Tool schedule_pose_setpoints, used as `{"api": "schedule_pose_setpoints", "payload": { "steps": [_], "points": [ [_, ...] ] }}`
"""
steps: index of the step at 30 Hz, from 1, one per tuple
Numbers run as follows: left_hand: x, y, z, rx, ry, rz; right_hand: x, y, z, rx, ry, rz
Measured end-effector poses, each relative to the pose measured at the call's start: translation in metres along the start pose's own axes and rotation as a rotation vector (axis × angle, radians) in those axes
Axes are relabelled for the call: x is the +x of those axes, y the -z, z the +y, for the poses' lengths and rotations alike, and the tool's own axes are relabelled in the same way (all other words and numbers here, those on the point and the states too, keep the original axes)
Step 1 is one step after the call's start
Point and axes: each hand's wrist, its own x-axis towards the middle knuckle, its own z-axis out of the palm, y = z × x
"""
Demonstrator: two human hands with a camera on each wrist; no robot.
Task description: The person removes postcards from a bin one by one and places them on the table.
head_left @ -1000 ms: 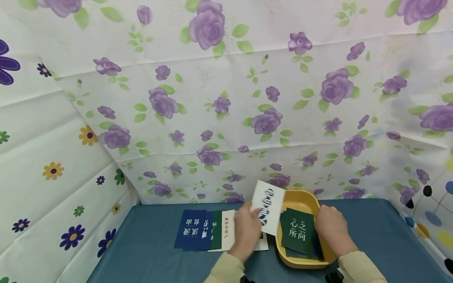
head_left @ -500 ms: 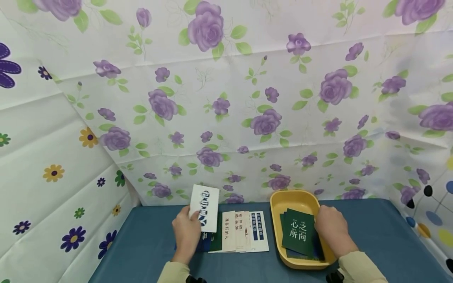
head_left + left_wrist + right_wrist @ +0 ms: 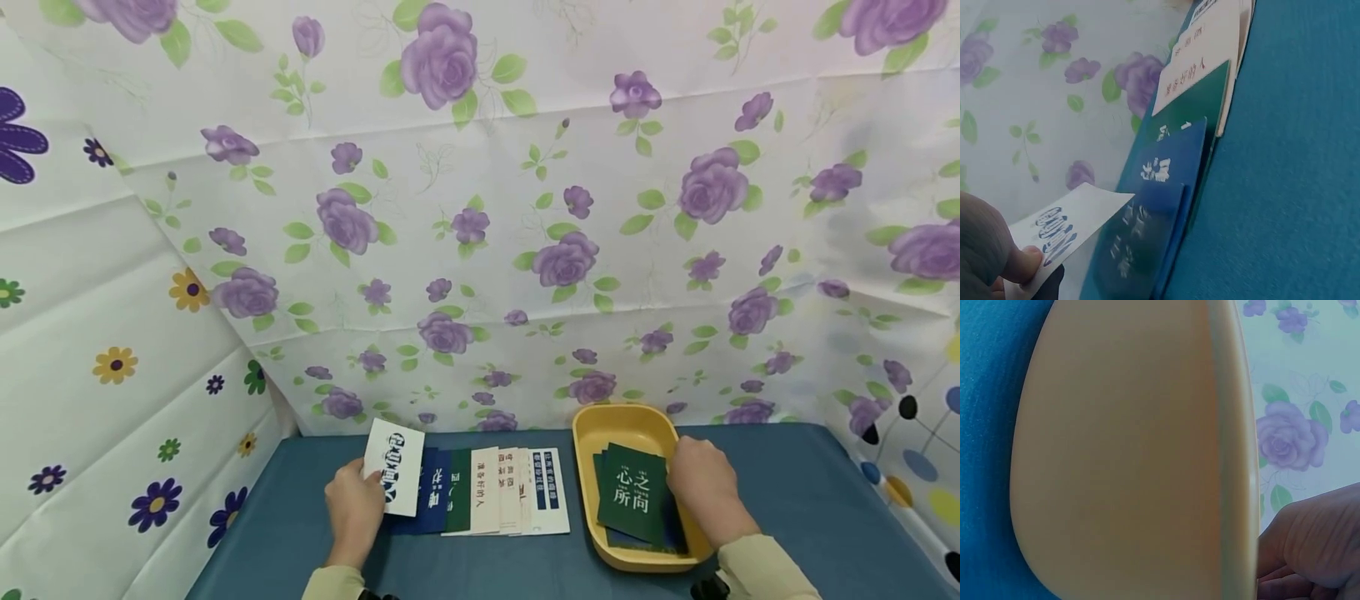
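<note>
- Lower left: the left hand's grip (image 3: pixel 354 510) pinches a white card (image 3: pixel 395 468) by its edge, apparently to keep most print uncovered, above the row's end.
- Lower centre: overlapped cards (image 3: pixel 483 492) lie on the tabletop (image 3: pixel 251 521), probably staggered to show their titles.
- Lower right: the right hand's grip (image 3: pixel 709 485) curls round the yellow tray's rim (image 3: pixel 628 423), likely steadying it; a green card (image 3: pixel 632 490) lies inside.

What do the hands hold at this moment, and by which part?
Left hand: white card, by its left edge. Right hand: yellow tray, by its right rim.
</note>
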Motion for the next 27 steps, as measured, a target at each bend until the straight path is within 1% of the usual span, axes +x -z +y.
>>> {"api": "schedule_pose_setpoints", "payload": {
  "steps": [7, 10, 13, 17, 19, 23, 27],
  "points": [
    [-0.003, -0.004, -0.012, -0.004, 0.017, -0.062, -0.001, -0.001, 0.0, 0.007, -0.004, -0.005],
    [-0.004, -0.007, -0.016, 0.006, 0.026, -0.075, 0.0, -0.001, 0.0, 0.007, -0.004, -0.004],
    [-0.004, -0.011, -0.019, 0.026, 0.053, -0.092, 0.0, -0.001, 0.0, 0.0, 0.0, -0.003],
    [-0.003, -0.013, -0.024, 0.042, 0.095, -0.144, -0.001, 0.0, -0.001, -0.005, 0.008, -0.004],
    [-0.002, -0.014, -0.026, 0.045, 0.105, -0.164, -0.001, 0.001, -0.001, -0.004, 0.012, -0.002],
    [0.0, -0.013, -0.026, 0.059, 0.112, -0.176, -0.001, 0.002, -0.002, -0.004, 0.011, -0.001],
    [0.001, -0.011, -0.024, 0.099, 0.119, -0.188, -0.002, 0.002, -0.002, -0.009, 0.004, -0.011]
  ]
}}
